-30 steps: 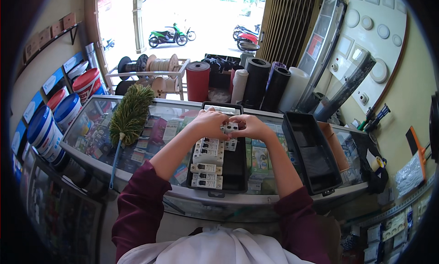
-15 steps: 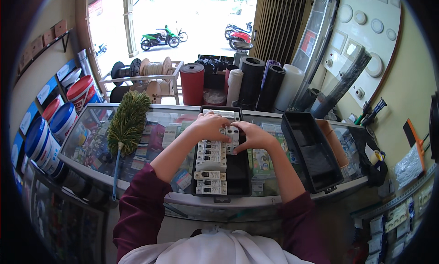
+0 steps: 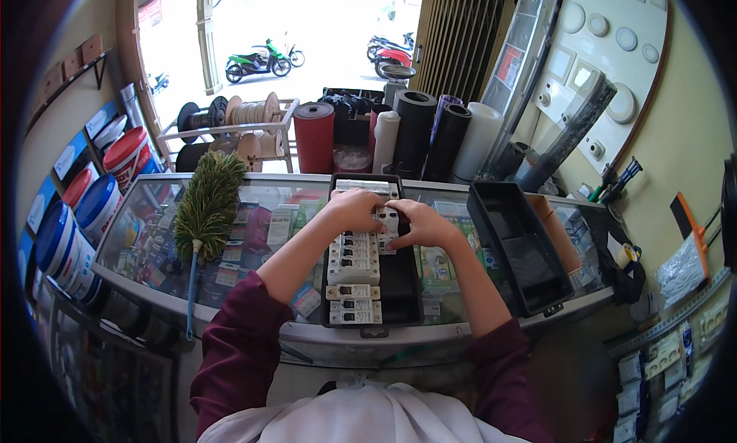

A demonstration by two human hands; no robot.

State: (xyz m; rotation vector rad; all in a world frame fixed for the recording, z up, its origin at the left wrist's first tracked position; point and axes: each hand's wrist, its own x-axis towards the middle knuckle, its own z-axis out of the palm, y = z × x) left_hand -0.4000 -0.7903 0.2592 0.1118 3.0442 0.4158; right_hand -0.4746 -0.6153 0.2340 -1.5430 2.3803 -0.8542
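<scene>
A long black tray lies on the glass counter, with a row of white miniature circuit breakers along its left side. Two more breakers sit at the near end, slightly apart from the row. Over the far half of the tray, my left hand and my right hand close from both sides on a small group of white circuit breakers with dark switches. My right thumb presses its near end. The left fingertips are at its left edge, partly covering it.
An empty-looking second black tray lies to the right, beside a brown cardboard piece. A green duster with a blue handle rests at left on the glass counter. Rolls of sheeting stand beyond its far edge.
The whole view has shifted slightly, with the surroundings moving left. Both hands keep hold of the circuit breakers at nearly the same spot over the tray.
</scene>
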